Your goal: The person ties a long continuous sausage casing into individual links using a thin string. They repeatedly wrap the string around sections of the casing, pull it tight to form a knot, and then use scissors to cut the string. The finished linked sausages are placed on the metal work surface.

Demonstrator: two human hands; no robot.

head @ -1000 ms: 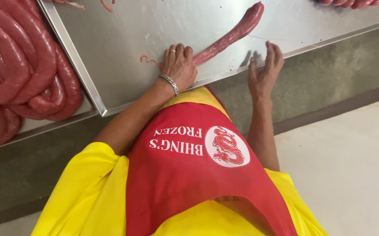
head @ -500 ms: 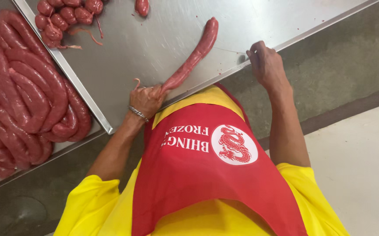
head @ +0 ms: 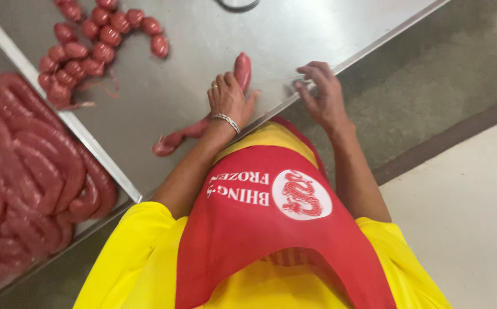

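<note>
Single head view, steeply downward, close over steel table (head: 294, 34) edge

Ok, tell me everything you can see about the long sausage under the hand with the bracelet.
The sausage is one long, unlinked pink-red tube in a smooth, moist-looking casing. It lies flat on the steel table, running diagonally. One rounded end shows beyond the fingers; the other, thinner and crumpled, trails off near the table edge. The left hand, wearing a bracelet and ring, presses down on its middle. The right hand does not touch it.

shirt (head: 128, 257): yellow, short sleeves
apron (head: 260, 229): red, white lettering, round white dragon emblem
left hand (head: 228, 97): silver bracelet (head: 227, 120), ring
right hand (head: 320, 94): bare
</note>
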